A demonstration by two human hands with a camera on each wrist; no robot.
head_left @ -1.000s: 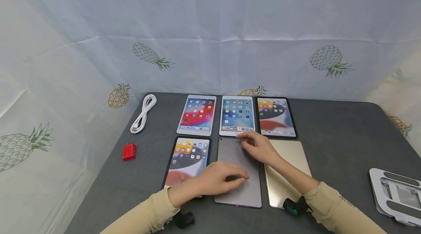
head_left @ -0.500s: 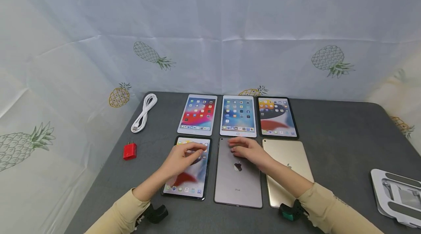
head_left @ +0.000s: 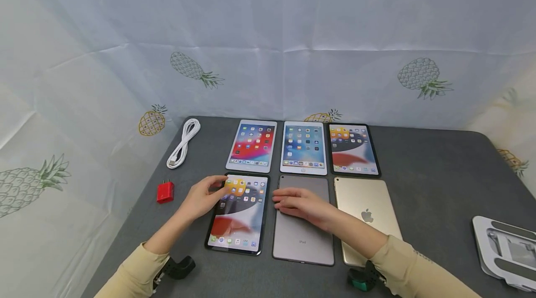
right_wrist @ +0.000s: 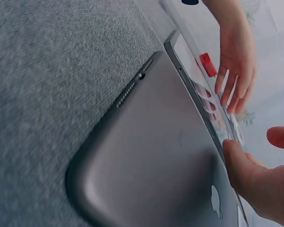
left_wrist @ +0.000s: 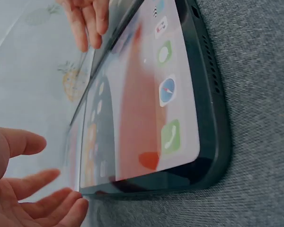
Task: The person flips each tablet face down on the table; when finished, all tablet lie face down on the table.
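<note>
My left hand (head_left: 204, 199) is at the upper left corner of a lit tablet with a black border (head_left: 237, 216), which lies screen up in the front row. In the left wrist view its loosely spread fingers (left_wrist: 40, 182) are right by that tablet's long edge, thumb apart from them. My right hand (head_left: 303, 206) is over a grey iPad (head_left: 303, 249) lying back up, its fingertips by the iPad's left edge and pointing at the lit tablet. The right wrist view has the thumb apart from the fingers (right_wrist: 239, 163), with nothing pinched between them.
A gold iPad (head_left: 372, 200) lies back up on the right. Behind are two white-bordered tablets (head_left: 252, 145) and a black-bordered tablet (head_left: 353, 149). A coiled white cable (head_left: 183, 143) and red charger (head_left: 165, 192) lie left; a white stand (head_left: 506, 251) lies right.
My left hand has moved left from the grey iPad, across the lit tablet, to its upper left corner. My right hand has come left and nearer to the grey iPad's left edge.
</note>
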